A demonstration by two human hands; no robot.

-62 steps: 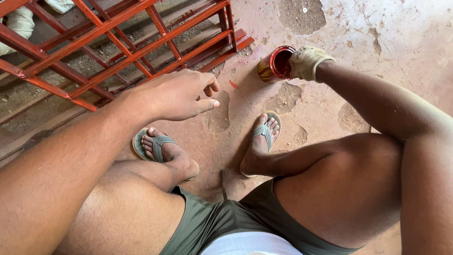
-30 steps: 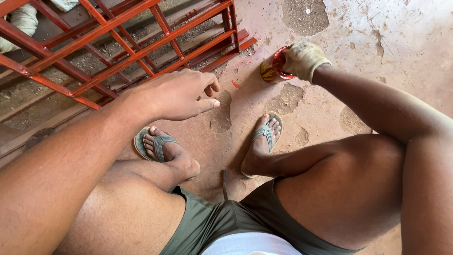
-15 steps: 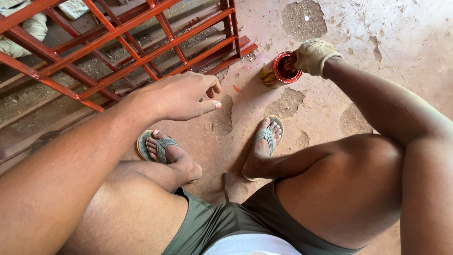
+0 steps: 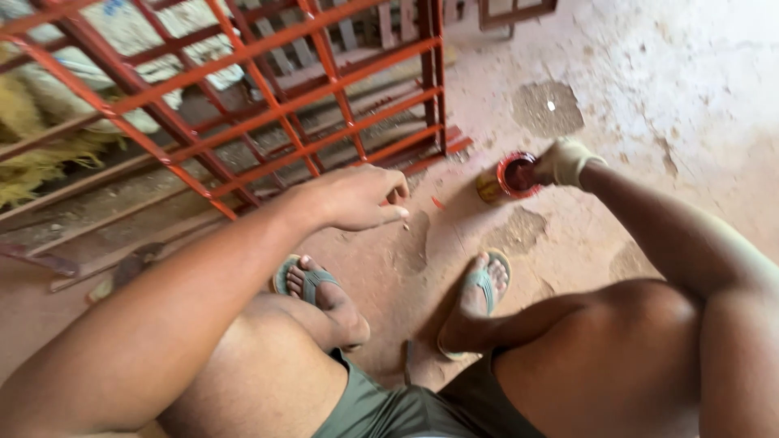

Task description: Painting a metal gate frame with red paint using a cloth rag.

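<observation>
Rough, pitted concrete floor, stained red-brown, with crumbled patches and dust. Nearest the camera: two bare knees, olive-green shorts, and feet in grey-green flip-flops planted on the floor, person squatting. Left forearm runs up from the lower left across the left knee; left hand hangs bare in the air, fingers loosely curled, thumb out straight, holding nothing. It sits just short of the lower edge of the red-painted metal grille, well to the left of the paint tin. Paint tin: small, round, open, red inside, yellowish side, standing on the floor beyond the right foot and close to the grille's lower right corner. Right hand wears a dirty pale work glove and is at the right rim of the tin, touching it; fingers bunched closed, whether they pinch anything cannot be told. Behind the grille: straw and pale sacks, blurred
</observation>
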